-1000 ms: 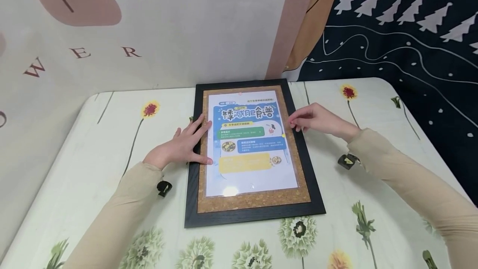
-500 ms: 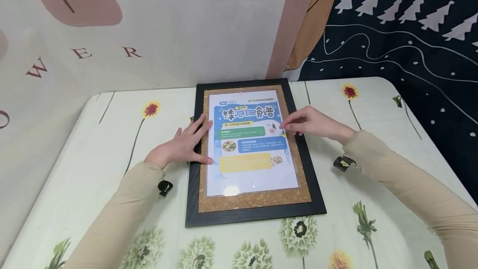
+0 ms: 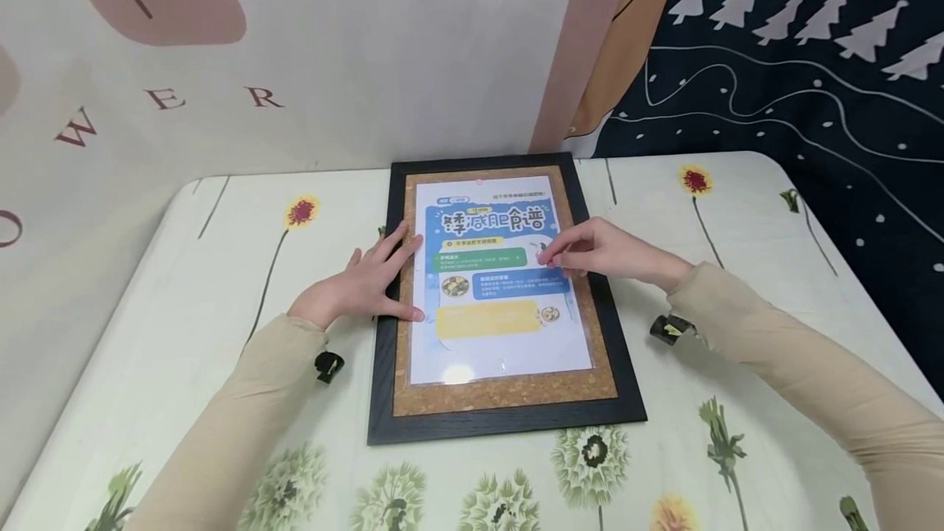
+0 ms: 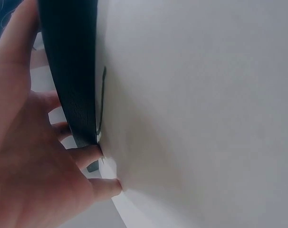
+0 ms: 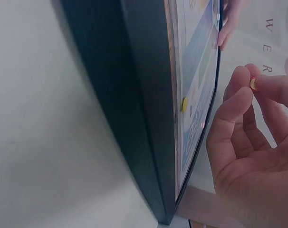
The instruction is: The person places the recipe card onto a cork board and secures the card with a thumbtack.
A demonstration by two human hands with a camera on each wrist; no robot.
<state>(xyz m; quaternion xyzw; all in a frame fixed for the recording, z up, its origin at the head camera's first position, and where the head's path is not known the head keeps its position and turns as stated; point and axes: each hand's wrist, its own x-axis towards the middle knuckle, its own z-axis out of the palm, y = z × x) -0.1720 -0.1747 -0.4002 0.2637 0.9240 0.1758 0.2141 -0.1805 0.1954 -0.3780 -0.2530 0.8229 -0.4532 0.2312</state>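
A printed poster [image 3: 501,355] in a clear sleeve lies on a cork board [image 3: 509,391] with a black frame [image 3: 509,427]. My left hand [image 3: 361,285] rests spread across the frame's left side, its thumb tip at the poster's edge. Over the poster's right side, my right hand [image 3: 605,251] pinches a small thumbtack [image 5: 253,84] between thumb and fingers; its gold-coloured face shows in the right wrist view. A yellow thumbtack [image 5: 184,104] sits at the poster's right edge, and a pink one [image 3: 479,182] is at the top.
The board lies on a table with a pale flowered cloth [image 3: 243,285]. Behind stands a light printed curtain [image 3: 398,47], with a dark tree-patterned cloth [image 3: 782,97] at the right. Black camera mounts [image 3: 669,329] hang at both wrists.
My right hand has moved left from the frame's right side to over the poster, carrying the thumbtack. The left hand keeps its place on the frame.
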